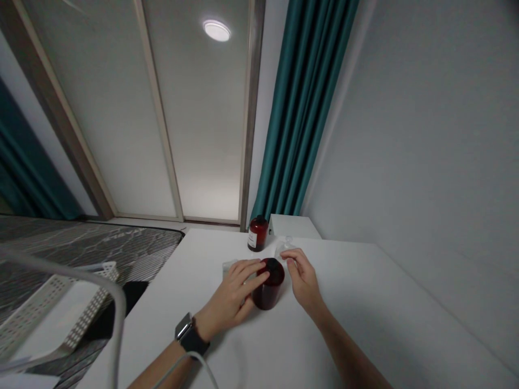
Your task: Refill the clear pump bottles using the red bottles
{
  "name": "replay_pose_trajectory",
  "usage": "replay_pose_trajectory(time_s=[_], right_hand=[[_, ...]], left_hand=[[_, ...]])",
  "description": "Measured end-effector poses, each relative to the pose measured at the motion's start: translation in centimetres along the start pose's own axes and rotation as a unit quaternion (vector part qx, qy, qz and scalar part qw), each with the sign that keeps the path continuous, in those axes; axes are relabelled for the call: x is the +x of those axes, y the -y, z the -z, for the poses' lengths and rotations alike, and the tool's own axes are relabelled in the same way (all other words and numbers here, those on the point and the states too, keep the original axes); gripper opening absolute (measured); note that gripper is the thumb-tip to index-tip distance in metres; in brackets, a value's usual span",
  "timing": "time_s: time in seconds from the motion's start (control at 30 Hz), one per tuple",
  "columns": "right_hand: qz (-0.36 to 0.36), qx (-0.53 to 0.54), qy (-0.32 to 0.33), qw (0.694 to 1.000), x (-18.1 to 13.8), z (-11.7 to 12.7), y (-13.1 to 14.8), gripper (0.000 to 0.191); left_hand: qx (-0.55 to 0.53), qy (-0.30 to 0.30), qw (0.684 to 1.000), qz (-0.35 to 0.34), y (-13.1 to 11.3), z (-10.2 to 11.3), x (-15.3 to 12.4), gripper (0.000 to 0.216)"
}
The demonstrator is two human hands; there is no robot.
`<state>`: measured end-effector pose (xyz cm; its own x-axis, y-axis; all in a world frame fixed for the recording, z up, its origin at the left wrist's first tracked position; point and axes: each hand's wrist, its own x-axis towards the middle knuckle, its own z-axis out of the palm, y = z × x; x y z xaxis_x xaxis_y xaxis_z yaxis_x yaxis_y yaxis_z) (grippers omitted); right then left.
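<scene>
A dark red-brown bottle (266,292) with a black top stands upright on the white table (194,324). My left hand (235,289) is laid around its left side, fingers reaching over its shoulder to the top. To the right of the bottle is my right hand (302,278), fingers bent and thumb a little apart, with nothing visible held. Just behind its fingertips is a clear, see-through object (284,246), whose kind I cannot make out. A pale item (228,266), partly hidden, lies behind my left hand.
Another brown bottle (258,233) with a white label stands at the table's far edge, near a white box-like piece (294,227). A white perforated basket (77,319) is at lower left. A pale curved tube or cable (117,308) crosses the foreground. A wall borders the right.
</scene>
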<state>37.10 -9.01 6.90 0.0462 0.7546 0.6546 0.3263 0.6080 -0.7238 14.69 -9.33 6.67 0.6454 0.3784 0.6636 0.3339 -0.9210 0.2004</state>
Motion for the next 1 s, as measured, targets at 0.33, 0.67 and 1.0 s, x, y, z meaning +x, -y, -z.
replay_pose_trajectory(time_s=[0.33, 0.67, 1.0], right_hand=[[0.011, 0.039, 0.046, 0.998, 1.3, -0.8, 1.3, 0.030], [-0.024, 0.055, 0.048, 0.997, 0.2, -0.5, 0.7, 0.025], [-0.027, 0.068, 0.052, 0.996, 0.1, -0.9, 1.0, 0.024]], left_hand=[[0.037, -0.023, 0.999, 0.033, -1.0, -1.6, 0.3, 0.068], [0.019, -0.020, 1.000, 0.008, -0.6, -0.9, 0.3, 0.064], [0.046, -0.009, 0.999, 0.014, -0.4, -1.1, -0.2, 0.058]])
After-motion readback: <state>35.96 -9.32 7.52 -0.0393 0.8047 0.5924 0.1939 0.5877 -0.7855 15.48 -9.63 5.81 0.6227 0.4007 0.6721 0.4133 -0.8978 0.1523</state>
